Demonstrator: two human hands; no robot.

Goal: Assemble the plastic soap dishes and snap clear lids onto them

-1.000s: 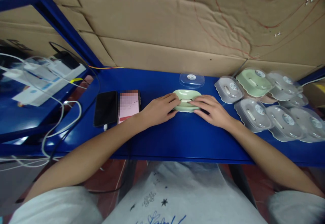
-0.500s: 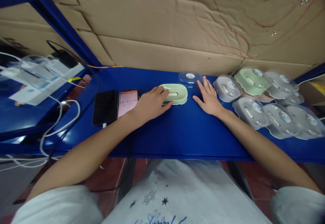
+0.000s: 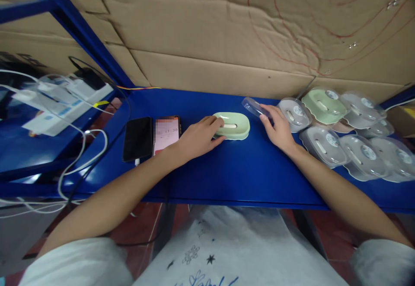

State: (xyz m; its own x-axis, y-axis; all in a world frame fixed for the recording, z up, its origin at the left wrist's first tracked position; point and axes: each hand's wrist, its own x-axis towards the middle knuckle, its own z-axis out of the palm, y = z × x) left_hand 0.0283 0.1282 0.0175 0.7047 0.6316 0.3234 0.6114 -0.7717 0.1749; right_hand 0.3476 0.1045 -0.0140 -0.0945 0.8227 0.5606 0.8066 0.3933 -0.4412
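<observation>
A light green soap dish (image 3: 237, 124) with a pale bar in its middle rests on the blue tabletop, uncovered. My left hand (image 3: 202, 138) grips its left end, fingers over the rim and thumb along the near side. To the right, my right hand (image 3: 279, 129) pinches a clear plastic lid (image 3: 253, 106) by its right end. The lid is tilted, its left end raised, behind and to the right of the dish and apart from it.
At the right stand several lidded grey dishes (image 3: 323, 145) and a lidded green one (image 3: 324, 104), partly stacked. Left of my left hand lie a black phone (image 3: 138, 139) and a phone with a lit timer (image 3: 167, 136). Cables and a power strip (image 3: 68, 110) are farther left; cardboard (image 3: 201, 26) walls the back.
My right hand has closed on the clear lid and lifted it from lying flat to a tilt. My left hand and the green soap dish have shifted slightly right in view.
</observation>
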